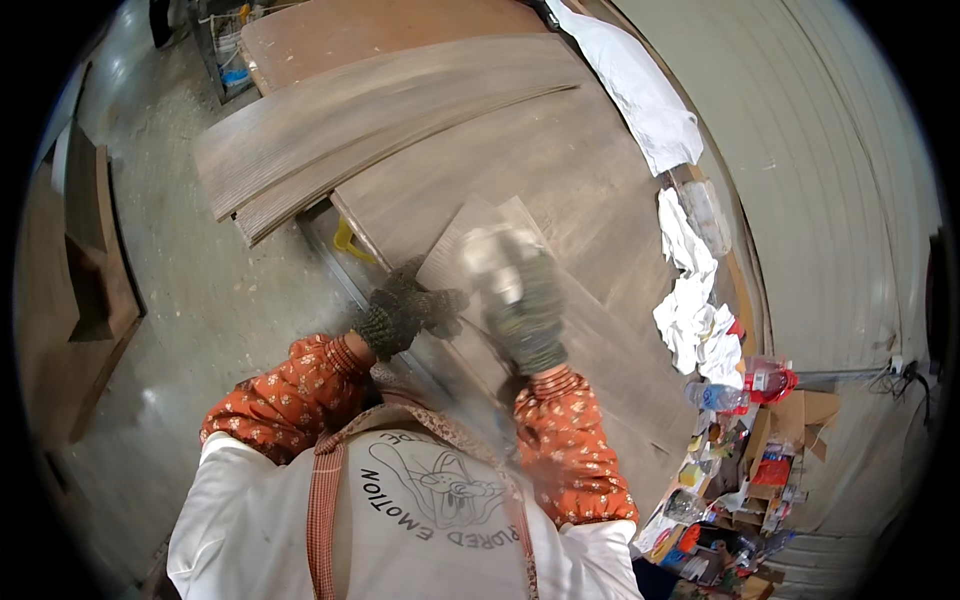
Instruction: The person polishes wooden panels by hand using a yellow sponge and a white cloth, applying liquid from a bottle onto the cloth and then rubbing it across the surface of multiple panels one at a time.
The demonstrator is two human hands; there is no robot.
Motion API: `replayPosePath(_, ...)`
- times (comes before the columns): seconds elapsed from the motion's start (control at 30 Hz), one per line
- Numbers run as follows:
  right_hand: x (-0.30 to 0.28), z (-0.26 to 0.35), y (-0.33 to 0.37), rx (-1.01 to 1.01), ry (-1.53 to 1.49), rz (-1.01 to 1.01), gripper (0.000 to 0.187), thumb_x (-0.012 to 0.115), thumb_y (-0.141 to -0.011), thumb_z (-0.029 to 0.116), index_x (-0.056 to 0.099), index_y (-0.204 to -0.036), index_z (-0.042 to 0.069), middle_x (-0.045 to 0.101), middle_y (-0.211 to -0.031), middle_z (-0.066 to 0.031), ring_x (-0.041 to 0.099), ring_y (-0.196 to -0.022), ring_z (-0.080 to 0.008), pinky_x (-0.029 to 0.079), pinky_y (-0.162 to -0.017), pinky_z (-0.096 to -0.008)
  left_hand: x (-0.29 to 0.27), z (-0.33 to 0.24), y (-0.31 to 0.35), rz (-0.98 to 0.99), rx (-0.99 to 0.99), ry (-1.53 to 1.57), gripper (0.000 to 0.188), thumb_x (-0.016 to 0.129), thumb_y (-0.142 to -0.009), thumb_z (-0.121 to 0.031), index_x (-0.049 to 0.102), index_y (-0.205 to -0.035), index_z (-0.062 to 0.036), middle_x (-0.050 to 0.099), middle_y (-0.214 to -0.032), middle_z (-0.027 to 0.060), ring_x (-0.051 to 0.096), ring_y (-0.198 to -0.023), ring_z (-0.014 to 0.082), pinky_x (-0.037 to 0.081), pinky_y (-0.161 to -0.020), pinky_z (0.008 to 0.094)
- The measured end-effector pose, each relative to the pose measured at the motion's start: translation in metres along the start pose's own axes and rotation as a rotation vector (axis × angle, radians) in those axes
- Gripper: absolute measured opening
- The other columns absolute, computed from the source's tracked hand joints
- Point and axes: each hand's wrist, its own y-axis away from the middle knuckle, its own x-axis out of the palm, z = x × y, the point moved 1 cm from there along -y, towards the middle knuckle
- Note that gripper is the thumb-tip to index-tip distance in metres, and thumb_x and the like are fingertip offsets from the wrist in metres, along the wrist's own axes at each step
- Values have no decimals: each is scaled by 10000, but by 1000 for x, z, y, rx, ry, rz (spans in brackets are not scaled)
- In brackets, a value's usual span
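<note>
A wide, flat, grey-brown wood-look work top [590,145] sits in front of the person. Across its far left part lies a stack of long, curved-looking grey-brown wood-grain planks [390,105], laid one on another, perhaps to save room. On the near part of the work top, set at a slant, is a flat grey-brown wood-grain board [605,335] (maybe two, one partly over the other). It is close to the person, I think so both hands can reach it easily. A long white sheet [635,85] lies along the far right edge of the work top, and some crumpled white cloths [690,285] are nearer on that same edge, maybe to be out of the way.

At the near left edge of the work top is the left hand [410,305], in a dark grey-green knit glove. Its fingers look a bit spread; I cannot tell if they pinch the board or just rest by its edge. Over the middle of the work top, the right hand [527,312], in a matching glove, has its fingers curled round a small, soft-looking white wad [490,258], seemingly pressed on the board. That hand is blurry, so I cannot tell just how tightly it grips.
</note>
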Motion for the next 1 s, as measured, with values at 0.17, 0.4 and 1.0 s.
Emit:
replayPosePath(0.17,16,1,-40,-443,474,467,425,537,-860,261,545,-1282,216,471,-1363,-24,380,-1293,-239,314,-1092,-400,-16,29,-14,-71,109,-153,382,696,-817,-63,518,-1147,11,652,-863,117,654,-653,210,565,-570,332)
replayPosePath(0.4,-2,-15,-74,-441,455,498,501,614,-753,135,540,-1249,122,513,-1251,-99,489,-1138,-279,395,-999,-392,-4,7,-11,-7,5,18,370,705,-810,-51,521,-1125,13,651,-865,124,650,-660,209,557,-557,313)
replayPosePath(1.0,27,9,-65,-243,-502,506,421,600,-807,106,538,-1224,106,581,-1130,-103,595,-969,-262,463,-815,-398,-7,8,-10,53,139,-379,306,638,-860,-186,584,-1078,21,628,-743,96,643,-660,188,529,-594,304)
